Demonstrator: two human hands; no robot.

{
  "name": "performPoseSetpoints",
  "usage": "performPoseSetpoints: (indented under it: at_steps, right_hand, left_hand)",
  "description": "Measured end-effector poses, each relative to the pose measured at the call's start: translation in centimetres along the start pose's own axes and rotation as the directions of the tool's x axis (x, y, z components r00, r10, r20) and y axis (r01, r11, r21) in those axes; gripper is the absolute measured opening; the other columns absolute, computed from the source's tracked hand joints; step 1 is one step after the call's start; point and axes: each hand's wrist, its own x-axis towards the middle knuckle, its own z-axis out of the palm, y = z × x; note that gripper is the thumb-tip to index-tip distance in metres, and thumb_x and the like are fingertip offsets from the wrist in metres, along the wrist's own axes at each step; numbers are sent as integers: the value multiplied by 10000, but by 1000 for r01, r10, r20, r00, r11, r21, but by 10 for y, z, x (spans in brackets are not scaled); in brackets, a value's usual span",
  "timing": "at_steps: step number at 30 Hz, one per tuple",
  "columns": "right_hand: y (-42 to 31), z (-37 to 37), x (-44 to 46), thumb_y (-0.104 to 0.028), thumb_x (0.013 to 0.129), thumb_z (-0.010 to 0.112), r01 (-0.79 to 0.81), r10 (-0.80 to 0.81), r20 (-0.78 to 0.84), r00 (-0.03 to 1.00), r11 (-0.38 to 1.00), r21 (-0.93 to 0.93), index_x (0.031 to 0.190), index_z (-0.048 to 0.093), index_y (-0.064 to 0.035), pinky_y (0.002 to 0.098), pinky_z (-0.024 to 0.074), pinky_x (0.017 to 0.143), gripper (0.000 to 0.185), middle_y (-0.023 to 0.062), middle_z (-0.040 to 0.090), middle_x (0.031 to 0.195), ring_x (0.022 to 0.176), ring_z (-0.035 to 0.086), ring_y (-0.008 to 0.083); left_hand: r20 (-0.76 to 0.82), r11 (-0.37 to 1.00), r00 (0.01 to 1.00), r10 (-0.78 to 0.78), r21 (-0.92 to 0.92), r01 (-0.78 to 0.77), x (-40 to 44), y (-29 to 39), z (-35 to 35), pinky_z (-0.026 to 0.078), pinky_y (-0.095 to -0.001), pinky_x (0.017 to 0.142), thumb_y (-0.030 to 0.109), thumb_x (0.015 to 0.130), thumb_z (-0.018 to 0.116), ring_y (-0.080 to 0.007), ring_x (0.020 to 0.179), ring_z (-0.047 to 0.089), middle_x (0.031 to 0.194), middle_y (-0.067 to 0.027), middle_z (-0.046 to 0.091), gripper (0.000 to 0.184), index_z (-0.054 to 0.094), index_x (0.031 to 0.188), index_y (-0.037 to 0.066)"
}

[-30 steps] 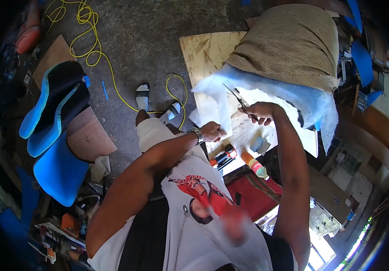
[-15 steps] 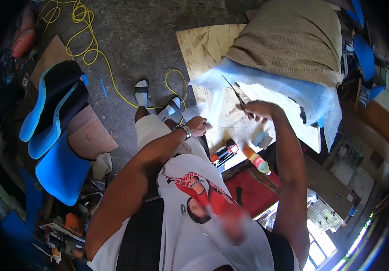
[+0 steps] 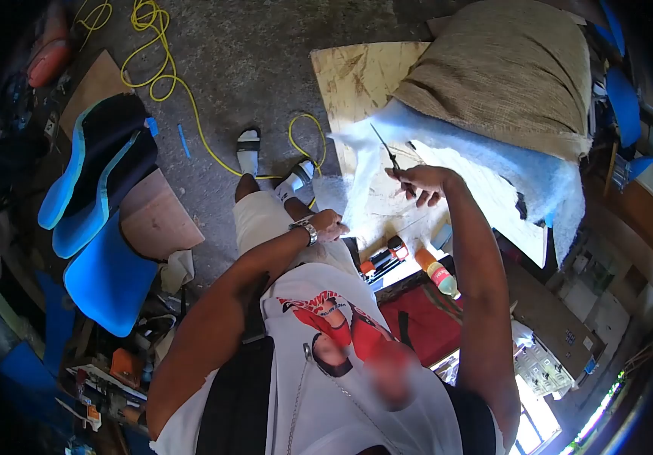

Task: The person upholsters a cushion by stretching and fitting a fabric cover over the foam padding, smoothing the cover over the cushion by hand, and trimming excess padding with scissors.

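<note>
In the head view my right hand [image 3: 421, 184] grips a pair of scissors [image 3: 385, 146], its blades pointing up and left over the white batting [image 3: 448, 129]. My left hand [image 3: 328, 225], below a wristwatch, is closed on the lower end of a thin strip of the batting [image 3: 361, 189] that hangs toward me. The batting sticks out from under a brown ribbed fabric cover [image 3: 501, 76]. Beneath it lies a wooden board [image 3: 342, 80]. My left fingertips are partly hidden.
A bottle [image 3: 439, 274] and an orange-and-black tool [image 3: 387, 256] lie at the board's near edge. Blue foam pieces [image 3: 110, 280] and a wooden panel [image 3: 156, 216] are on the left. A yellow cord [image 3: 197, 133] runs across the floor by my feet.
The view has shifted slightly, moving the surroundings right. My right hand has come a little left and nearer the strip with the scissors. My left hand still holds the batting.
</note>
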Motion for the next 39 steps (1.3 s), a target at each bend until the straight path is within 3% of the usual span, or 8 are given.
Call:
performPoseSetpoints:
  at_steps: [6,8,17,23,24,30,35,39]
  right_hand:
    - [-4,8,80,-569,874,628,189,-206,-258,944,978,-88,670,626,-69,328,403,469,540,34,619,620,493,494,116]
    - [-5,15,64,-612,866,611,105,-118,-143,983,990,-98,696,628,-75,313,419,481,564,25,629,652,512,516,114]
    - [-21,9,64,-898,697,472,-40,36,47,998,994,100,1027,552,-17,347,506,632,944,103,617,940,716,645,223]
    - [-42,24,93,-762,792,563,73,-70,-118,991,997,28,734,599,-97,352,467,537,668,2,623,675,555,568,156]
    - [-37,41,108,-583,857,619,85,-84,-235,968,996,-7,808,709,-75,364,492,568,518,40,696,728,585,604,184]
    - [-15,61,130,-493,850,651,127,-141,-329,934,990,-65,964,734,-69,443,518,803,446,94,729,869,880,689,296]
    - [-8,113,161,-414,842,639,113,-107,-435,894,993,-12,1037,700,-33,462,524,865,432,187,680,1095,1031,655,348]
    - [28,201,217,-469,892,514,232,-199,-564,801,973,-14,886,716,-7,493,526,784,504,245,687,910,866,676,384]
  left_hand:
    - [206,968,975,-87,247,34,-23,-1,0,532,-344,533,458,905,578,-190,588,657,730,-79,700,396,688,876,79]
    - [231,875,968,95,444,-192,-27,-6,4,540,-351,566,461,879,597,-208,606,669,719,-96,702,408,693,839,67]
    - [49,543,998,42,837,-64,-66,15,-6,502,-472,769,342,787,628,-288,855,662,994,-112,690,251,695,862,112]
    - [75,521,994,-81,853,-22,-81,-6,-8,479,-469,786,298,760,634,-285,871,644,911,-76,705,184,702,870,168]
    - [85,510,989,-119,860,-12,-96,13,-12,491,-472,795,297,766,633,-296,902,654,916,-83,712,191,712,881,167]
    - [198,424,965,-174,899,-108,-121,49,-43,529,-476,795,331,802,638,-313,937,679,968,-131,713,248,728,903,124]
    - [-211,762,977,27,637,117,-133,-8,-140,524,-444,684,450,864,615,-360,728,676,782,-187,690,417,701,863,42]
    - [-794,929,598,-107,134,344,-206,2,-270,511,-382,624,365,850,638,-266,696,686,754,-173,701,397,686,835,-29]
